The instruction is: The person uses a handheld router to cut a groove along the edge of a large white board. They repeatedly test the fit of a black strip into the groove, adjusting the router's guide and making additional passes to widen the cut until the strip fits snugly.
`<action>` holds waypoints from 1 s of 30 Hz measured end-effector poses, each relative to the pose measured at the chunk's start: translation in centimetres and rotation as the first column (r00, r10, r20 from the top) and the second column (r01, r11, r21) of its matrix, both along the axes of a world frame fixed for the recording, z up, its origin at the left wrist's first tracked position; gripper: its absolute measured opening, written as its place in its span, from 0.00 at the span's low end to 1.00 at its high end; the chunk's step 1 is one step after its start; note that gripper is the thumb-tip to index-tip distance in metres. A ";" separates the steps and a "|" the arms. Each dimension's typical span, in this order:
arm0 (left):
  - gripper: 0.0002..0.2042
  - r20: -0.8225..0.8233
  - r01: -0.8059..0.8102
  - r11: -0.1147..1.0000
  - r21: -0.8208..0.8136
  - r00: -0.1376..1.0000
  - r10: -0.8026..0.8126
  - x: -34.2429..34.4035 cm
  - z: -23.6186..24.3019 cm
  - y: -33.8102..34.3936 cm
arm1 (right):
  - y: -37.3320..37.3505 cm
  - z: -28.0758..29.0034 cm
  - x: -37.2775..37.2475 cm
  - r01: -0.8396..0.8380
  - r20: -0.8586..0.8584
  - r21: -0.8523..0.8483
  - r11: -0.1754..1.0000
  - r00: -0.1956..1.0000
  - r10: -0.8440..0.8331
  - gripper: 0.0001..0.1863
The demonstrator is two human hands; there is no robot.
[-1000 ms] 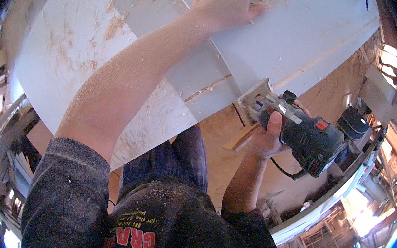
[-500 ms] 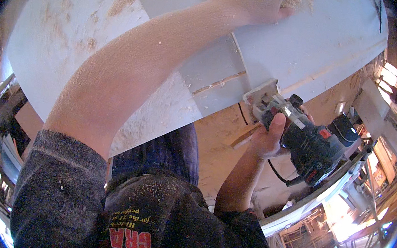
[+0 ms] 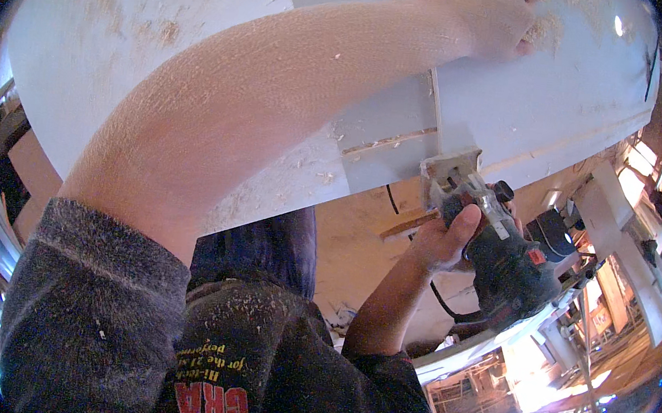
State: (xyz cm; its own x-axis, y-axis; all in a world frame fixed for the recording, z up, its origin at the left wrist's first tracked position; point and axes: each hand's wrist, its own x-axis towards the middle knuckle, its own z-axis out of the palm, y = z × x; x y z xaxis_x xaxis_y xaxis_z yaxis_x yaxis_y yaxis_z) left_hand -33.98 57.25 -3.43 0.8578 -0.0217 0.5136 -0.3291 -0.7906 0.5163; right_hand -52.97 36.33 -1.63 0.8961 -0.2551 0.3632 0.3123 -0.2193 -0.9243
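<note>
My left hand (image 3: 488, 19) rests on a large pale board (image 3: 540, 107) at the top, its fingers curled down beside a small heap of sawdust (image 3: 549, 30). What lies under those fingers, if anything, is hidden. Lower right, my right hand (image 3: 440, 245) wraps round the body of a black trim router (image 3: 513, 264), thumb on its near side. The router is tilted, with its clear, dusty base (image 3: 450, 170) at the board's near edge. A grey strip (image 3: 392, 105) crosses the board, bordered by a thin pale seam.
Wood shavings are scattered over the board's left part (image 3: 82, 63). A black cord (image 3: 449, 305) loops below the router. Beneath the edge lies a brown dusty surface (image 3: 357, 265) with a short wood strip (image 3: 409, 224). Sheets and timber stand at the far right.
The whole view has shifted, so the board and my left hand appear farther right and a little lower. My right hand keeps its hold on the router at the board's edge.
</note>
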 end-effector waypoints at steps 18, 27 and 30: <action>0.28 -0.106 -0.057 0.996 0.073 0.992 0.064 -0.2 0.3 0.0 | 0.0 -1.4 0.2 0.010 0.106 -0.024 1.000 0.994 -0.008 0.36; 0.29 -0.099 -0.052 0.993 0.107 0.993 0.063 -1.0 -0.5 -0.4 | -0.6 -1.7 0.4 0.034 0.105 -0.099 0.995 0.994 -0.023 0.35; 0.29 -0.097 -0.068 0.992 0.102 0.992 0.078 -1.3 -0.7 -0.5 | -1.1 -2.0 0.2 -0.010 0.022 0.014 1.000 1.000 0.010 0.35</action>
